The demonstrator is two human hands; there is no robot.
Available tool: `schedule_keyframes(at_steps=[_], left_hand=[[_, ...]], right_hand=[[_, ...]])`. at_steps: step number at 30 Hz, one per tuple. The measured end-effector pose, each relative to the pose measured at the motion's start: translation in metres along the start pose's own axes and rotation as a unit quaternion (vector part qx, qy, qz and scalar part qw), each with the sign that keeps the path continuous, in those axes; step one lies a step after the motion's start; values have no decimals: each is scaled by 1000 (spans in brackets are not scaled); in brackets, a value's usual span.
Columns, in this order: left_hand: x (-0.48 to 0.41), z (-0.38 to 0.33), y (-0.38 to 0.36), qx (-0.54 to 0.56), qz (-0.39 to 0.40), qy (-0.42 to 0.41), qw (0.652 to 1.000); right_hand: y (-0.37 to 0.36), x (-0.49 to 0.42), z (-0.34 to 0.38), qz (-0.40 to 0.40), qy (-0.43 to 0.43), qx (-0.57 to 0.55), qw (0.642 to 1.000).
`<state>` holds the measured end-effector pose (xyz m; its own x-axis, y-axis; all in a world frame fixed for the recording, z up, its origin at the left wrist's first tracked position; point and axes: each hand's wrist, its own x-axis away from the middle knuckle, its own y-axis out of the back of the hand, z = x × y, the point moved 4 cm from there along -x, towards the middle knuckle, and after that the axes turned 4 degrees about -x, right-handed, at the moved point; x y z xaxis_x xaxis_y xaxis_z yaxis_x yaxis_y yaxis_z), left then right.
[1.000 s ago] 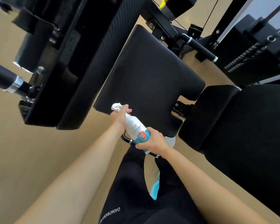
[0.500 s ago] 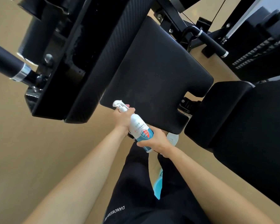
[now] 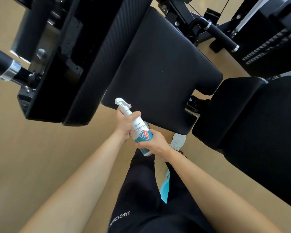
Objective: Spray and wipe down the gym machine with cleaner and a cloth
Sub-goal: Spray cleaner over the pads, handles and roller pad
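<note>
Spray bottle (image 3: 140, 130): white body with a teal and red label printed "99.9%", white trigger nozzle at its upper end. It is held tilted over the tan floor (image 3: 32, 157), nozzle toward the near edge of the seat pad (image 3: 160, 64), just short of it and not touching.

Left hand (image 3: 125, 124): clamped around the bottle's neck and shoulder, just under the trigger head; fingers wrap the far side.

Right hand (image 3: 154, 144): clamped around the bottle's lower body, covering part of the label and the base.

Seat pad: black, ribbed upholstery, with a notch cut in its right corner where a black bracket (image 3: 194, 102) shows.

Back pad (image 3: 259, 132): black, large, fills the right side, just beside the seat pad at the notch.

Long pad (image 3: 97, 61): black, ribbed, left of the seat, with a black frame (image 3: 45, 73) beside it; both hide the floor behind them.

Handle bar, left (image 3: 3, 64): black grip with chrome collar, entering from the left edge.

Handle bar, right (image 3: 221, 37): black grip with chrome rings, beyond the seat.

Weight stack (image 3: 267, 42): partly seen, top right.

Person's legs (image 3: 141, 190): black trousers with white lettering; a white shoe (image 3: 178, 141) stands on the floor under the seat's near corner. A teal item (image 3: 165, 187) shows between the legs; its kind cannot be told.
</note>
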<state>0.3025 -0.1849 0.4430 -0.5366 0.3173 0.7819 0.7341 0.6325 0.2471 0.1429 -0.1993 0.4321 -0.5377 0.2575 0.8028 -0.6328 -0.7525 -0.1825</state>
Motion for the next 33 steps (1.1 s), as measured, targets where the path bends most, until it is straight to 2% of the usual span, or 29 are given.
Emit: schedule_keyframes(at_steps=[4,11,15,18,21,24,27,31,33], left_hand=[[4,10,-11,-2,29,16,999],[9,26,-38,-10,3,24,1000],[14,25,-57,-43,51,19,998],[19,21,-73,-52,52,31,997],[28,15,-92,-115,46,38,992],[36,5,-108,-81,52,20,995],[44,-9,-123,-52,92,-12,994],[57,-17,-139,-50,198,10,979],[61,-18,-145,-65,237,-5,969]], right_hand=[[6,10,-15,-7,-11,-1,1000],[34,22,-34,-20,-19,19,999],[41,32,-41,-22,-23,-15,999],[51,42,-48,-35,-19,-53,998],[64,52,-53,-50,-8,-71,996],[80,56,-52,-59,6,-75,995],[92,58,-45,-64,19,-113,991],[105,57,-22,-92,43,-162,981],[112,56,-8,-100,55,-180,977]])
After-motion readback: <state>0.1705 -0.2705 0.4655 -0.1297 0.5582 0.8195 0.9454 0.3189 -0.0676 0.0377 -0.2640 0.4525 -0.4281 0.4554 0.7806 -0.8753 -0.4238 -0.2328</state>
